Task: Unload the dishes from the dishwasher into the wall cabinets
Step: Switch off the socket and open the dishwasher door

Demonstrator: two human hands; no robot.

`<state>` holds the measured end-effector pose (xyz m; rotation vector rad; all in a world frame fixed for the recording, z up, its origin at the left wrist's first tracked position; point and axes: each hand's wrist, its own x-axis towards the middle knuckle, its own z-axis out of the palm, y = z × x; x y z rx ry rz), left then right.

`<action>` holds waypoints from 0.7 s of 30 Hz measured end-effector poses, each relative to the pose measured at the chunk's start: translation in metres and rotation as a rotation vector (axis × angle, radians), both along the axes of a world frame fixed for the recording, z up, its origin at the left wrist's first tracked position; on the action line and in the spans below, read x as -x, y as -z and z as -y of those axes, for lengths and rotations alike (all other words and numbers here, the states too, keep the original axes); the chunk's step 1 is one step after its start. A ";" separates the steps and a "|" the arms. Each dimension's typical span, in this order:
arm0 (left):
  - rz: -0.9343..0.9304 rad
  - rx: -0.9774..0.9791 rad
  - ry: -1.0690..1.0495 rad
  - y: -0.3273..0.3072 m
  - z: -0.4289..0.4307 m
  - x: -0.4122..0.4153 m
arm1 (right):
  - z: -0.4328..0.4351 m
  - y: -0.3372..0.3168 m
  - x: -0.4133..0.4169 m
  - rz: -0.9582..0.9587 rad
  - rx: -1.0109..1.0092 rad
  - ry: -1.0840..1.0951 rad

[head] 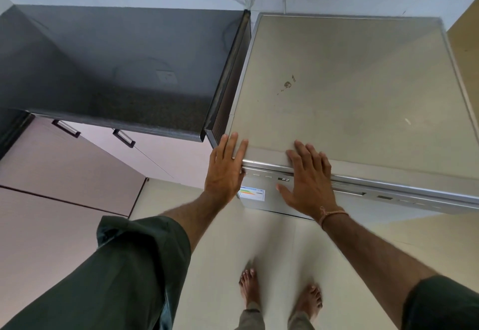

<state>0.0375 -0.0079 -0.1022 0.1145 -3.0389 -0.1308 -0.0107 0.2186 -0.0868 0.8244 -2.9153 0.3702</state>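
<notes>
One dishwasher [350, 83] stands at the right, seen from above, its flat steel top bearing one small brown stain [287, 84]. Its door looks closed, with one coloured energy label [252, 192] on the front just below the control strip.

Both hands lie flat with straight fingers, grasping nothing. The left hand [226, 166] rests on the near left corner of the dishwasher's top. The right hand [308, 176] lies just beside it, over the near edge and the control strip, with the thumb spread to the left. One thread band [333, 215] circles the right wrist.

To the left, one dark tabletop [116, 70] touches the dishwasher's side. Below it, the pink cabinet fronts carry two dark handles [66, 128] [124, 138]. Two bare feet [281, 293] stand on the pale floor [285, 246].
</notes>
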 end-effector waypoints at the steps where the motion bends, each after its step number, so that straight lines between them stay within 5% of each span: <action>1: -0.004 -0.010 -0.004 0.000 -0.001 0.001 | 0.000 0.001 0.000 -0.006 -0.002 0.002; 11: 0.074 0.072 -0.069 -0.004 -0.008 0.008 | 0.003 0.002 -0.001 -0.029 0.014 0.034; 21: 0.073 -0.045 -0.059 -0.011 -0.008 0.005 | 0.003 -0.002 0.000 0.030 0.016 0.038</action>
